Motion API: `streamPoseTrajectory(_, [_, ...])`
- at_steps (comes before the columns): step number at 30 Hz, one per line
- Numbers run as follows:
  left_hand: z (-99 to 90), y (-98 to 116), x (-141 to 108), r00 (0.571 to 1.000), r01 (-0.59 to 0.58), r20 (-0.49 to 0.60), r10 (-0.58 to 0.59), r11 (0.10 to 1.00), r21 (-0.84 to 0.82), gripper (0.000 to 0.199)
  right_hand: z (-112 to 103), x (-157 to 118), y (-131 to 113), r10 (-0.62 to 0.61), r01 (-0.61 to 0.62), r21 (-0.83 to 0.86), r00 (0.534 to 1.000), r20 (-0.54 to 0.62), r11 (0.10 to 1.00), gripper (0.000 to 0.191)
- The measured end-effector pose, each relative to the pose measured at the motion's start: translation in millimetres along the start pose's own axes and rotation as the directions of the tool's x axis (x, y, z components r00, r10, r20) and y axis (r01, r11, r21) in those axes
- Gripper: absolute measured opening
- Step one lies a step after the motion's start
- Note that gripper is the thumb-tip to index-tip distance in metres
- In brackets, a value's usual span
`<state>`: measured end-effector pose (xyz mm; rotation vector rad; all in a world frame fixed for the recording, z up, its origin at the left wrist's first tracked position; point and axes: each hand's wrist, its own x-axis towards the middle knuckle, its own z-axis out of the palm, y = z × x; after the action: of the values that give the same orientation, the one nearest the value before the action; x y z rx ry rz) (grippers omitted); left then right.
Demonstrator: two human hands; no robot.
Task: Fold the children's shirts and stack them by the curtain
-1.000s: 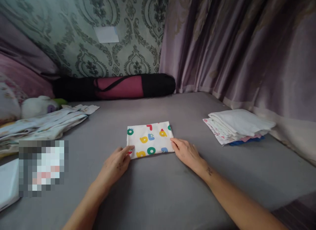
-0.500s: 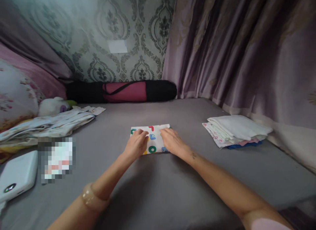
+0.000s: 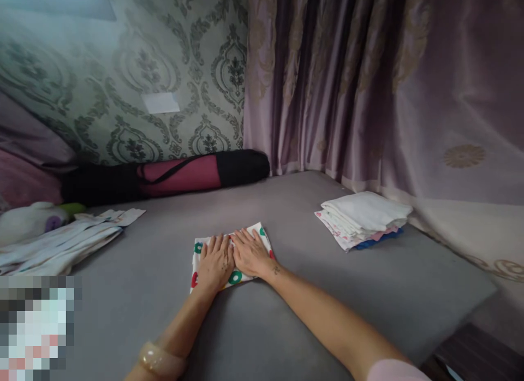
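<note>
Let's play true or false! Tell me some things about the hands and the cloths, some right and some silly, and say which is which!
1. The left hand and the right hand both rest on the patterned cloth. True.
2. A stack of folded cloths lies to the right of the right hand. True.
3. The top of that stack is bright red. False: it is white.
4. A bracelet is on the left arm. True.
5. The patterned cloth is held up in the air. False: it lies on the grey surface.
6. The two hands are far apart. False: they are close together, side by side.
</note>
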<state>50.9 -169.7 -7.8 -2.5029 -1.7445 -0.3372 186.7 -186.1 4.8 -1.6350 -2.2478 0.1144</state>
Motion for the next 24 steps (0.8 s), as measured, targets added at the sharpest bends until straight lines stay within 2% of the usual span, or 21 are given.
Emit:
streamPoseTrajectory(9, [-9.5, 8.4, -3.1, 0.993, 0.11, 0.025, -0.114, 0.987, 0.117, 0.05, 7.1, 0.6, 0.4, 0.066, -0.065, 0.015, 0.997, -0.034, 0.998, 0.049])
streamPoseTrajectory(24, [-6.4, 7.8, -2.7, 0.992, 0.107, 0.043, -0.115, 0.983, 0.147, 0.051, 5.3, -0.8, -2.4, 0.24, -0.242, -0.022, 0.969, -0.063, 0.97, 0.06])
